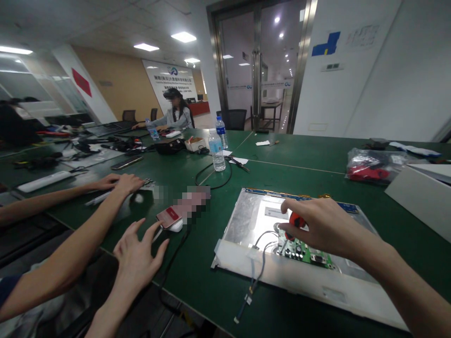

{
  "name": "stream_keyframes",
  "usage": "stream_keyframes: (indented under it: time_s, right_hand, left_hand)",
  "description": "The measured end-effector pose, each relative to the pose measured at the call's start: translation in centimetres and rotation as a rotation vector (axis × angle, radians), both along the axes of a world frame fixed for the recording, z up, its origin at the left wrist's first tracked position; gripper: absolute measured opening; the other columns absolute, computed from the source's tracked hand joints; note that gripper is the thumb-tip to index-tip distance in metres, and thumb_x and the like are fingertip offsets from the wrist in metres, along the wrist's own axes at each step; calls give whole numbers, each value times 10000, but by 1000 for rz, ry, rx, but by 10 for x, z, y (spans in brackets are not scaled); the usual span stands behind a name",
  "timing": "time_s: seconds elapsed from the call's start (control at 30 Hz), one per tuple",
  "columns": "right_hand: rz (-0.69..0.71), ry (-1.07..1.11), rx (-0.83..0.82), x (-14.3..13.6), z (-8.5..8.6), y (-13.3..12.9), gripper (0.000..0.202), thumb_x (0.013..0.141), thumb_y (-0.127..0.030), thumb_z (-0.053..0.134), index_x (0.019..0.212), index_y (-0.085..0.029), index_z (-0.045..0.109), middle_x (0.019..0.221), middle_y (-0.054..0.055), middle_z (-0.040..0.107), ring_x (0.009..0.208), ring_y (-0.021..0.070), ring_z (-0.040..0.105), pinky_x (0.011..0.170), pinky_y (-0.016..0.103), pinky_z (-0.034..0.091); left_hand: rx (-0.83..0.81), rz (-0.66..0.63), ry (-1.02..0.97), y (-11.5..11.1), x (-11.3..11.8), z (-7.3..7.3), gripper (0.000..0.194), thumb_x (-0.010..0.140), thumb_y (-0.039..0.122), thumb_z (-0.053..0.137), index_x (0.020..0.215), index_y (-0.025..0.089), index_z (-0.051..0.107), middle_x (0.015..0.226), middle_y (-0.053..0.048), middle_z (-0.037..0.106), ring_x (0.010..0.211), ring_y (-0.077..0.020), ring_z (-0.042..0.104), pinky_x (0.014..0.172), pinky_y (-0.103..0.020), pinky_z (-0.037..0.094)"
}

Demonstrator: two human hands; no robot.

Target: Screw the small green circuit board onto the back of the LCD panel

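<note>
In the head view my right hand (320, 225) is closed around the red and black handle of a screwdriver (296, 219). Its shaft slants down to a green circuit board (306, 251), though the exact contact at the tip is hard to make out. That board sits on the metal back of a flat display panel (243, 220), which lies on the green table. Grey cables (262, 263) run from the board over the panel's near edge. To the left, my left hand (139, 256) has its fingers spread; the index fingertip is at the corner of a lit phone (170, 216), and touch is uncertain.
A co-worker's hands (123, 183) work at my left. Beyond the phone stand water bottles (216, 152) and a looped black cable (230, 176). A plastic bag with a red item (369, 171) and a white box (423, 192) lie at the right. Another person sits farther back.
</note>
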State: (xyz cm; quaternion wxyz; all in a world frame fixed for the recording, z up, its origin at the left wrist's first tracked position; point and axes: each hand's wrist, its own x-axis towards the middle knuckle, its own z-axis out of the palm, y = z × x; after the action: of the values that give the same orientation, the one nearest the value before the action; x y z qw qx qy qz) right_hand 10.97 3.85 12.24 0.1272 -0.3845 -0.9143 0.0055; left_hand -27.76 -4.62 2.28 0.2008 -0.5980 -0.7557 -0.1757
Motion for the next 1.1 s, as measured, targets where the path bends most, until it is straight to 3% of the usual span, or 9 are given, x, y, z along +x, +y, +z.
stream_keyframes:
  time_s: [0.2,0.33,0.53,0.8,0.97,1.1]
  right_hand:
    - [3,5,-24,0,0,0,146,834,-316,598,941,-220,575,735,0,696,621,174,626,504,257,338]
    - [5,-4,-25,0,1,0,146,839,-315,589,946,-215,578,737,6,695,618,173,625,503,255,339]
    - [2,2,-20,0,1,0,140,838,-312,592,941,-218,580,727,1,688,617,169,624,493,248,327]
    - [7,-3,-21,1,3,1,136,842,-304,594,946,-216,582,744,-1,693,621,171,625,516,249,344]
    - [12,4,-48,2,2,2,137,849,-308,590,949,-215,580,760,-1,697,637,175,627,524,256,358]
    - [3,-3,-48,2,3,2,141,847,-314,594,947,-215,579,750,-2,694,632,180,625,514,257,353]
  left_hand:
    - [3,-12,-49,2,-2,0,342,910,318,442,1230,203,478,1304,-199,382,1235,-424,377,921,-618,382]
    - [-2,-17,-38,10,0,9,362,928,353,412,1254,202,460,1338,-161,357,1249,-416,358,929,-618,372]
    - [-133,-71,34,41,-4,26,435,914,415,366,1249,201,543,1333,-167,382,1267,-384,346,981,-569,327]
    - [-315,-107,77,80,-15,31,620,875,599,277,1275,224,567,1365,-175,386,1295,-388,313,1028,-590,239]
    - [-355,-119,73,84,-20,29,657,849,647,284,1296,245,549,1369,-162,399,1302,-383,314,1043,-593,213]
    - [-298,-87,47,79,-19,28,695,842,643,276,1318,196,516,1377,-191,378,1306,-388,311,1033,-612,214]
